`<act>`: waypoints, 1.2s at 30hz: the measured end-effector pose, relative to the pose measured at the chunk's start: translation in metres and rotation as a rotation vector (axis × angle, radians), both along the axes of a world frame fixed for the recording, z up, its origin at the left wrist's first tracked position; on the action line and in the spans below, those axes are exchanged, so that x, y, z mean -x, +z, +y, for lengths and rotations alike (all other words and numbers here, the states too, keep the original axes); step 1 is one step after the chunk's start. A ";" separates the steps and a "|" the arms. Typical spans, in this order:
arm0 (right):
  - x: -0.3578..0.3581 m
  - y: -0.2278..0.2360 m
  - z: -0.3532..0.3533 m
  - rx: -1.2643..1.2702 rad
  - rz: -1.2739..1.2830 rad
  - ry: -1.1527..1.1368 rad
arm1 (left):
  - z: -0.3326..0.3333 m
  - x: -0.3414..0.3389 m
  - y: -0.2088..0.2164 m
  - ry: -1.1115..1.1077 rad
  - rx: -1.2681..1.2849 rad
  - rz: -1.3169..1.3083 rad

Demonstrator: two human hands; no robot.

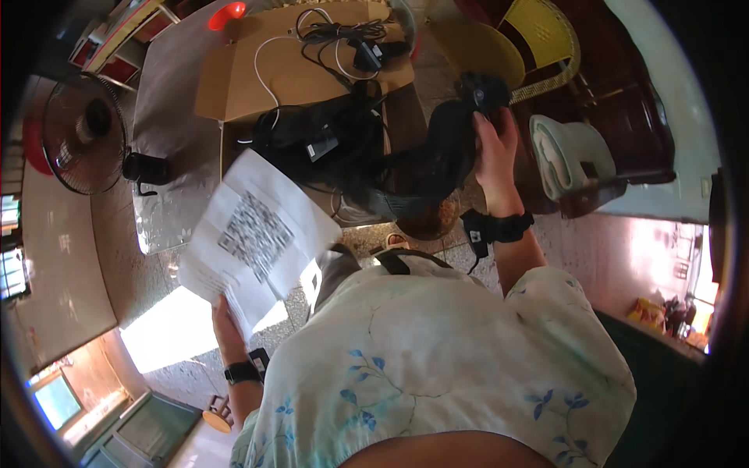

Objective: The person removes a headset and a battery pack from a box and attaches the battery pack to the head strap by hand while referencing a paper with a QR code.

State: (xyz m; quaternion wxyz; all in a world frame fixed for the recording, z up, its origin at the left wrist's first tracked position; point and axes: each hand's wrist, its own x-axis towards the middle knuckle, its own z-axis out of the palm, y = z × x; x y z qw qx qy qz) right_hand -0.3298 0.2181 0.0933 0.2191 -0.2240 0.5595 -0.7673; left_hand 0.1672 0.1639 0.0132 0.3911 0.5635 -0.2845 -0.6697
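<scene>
A white sheet of paper with a large square printed code is in my left hand, whose fingers close on its lower edge. The sheet is creased and tilted. On the right, my right hand grips a black device with a rounded, lens-like part. A wide, dark, strap-like piece hangs beside it, and its exact kind is unclear. Between my hands stands an open cardboard box. Black straps and gear fill its near part, while black and white cables lie over its flap.
The box rests on a covered table. A round fan stands at the left and a red bowl at the back. Right of my hand are a yellow woven chair and a folded pale cloth on a dark wooden seat.
</scene>
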 end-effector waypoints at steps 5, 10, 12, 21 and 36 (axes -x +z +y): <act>0.026 -0.040 0.009 0.096 -0.367 0.092 | 0.045 0.010 -0.010 -0.073 -0.081 -0.110; 0.027 -0.038 -0.003 0.073 -0.474 0.013 | 0.029 0.043 -0.004 -0.332 0.048 -0.215; 0.024 -0.041 -0.003 0.065 -0.492 0.071 | 0.016 0.051 -0.017 -0.541 0.159 -0.406; 0.000 -0.064 0.010 0.119 -0.761 0.345 | -0.021 0.109 -0.041 -0.883 0.454 -0.606; -0.035 -0.051 -0.020 -0.053 -0.657 0.549 | 0.028 0.058 -0.047 -0.512 0.563 -0.630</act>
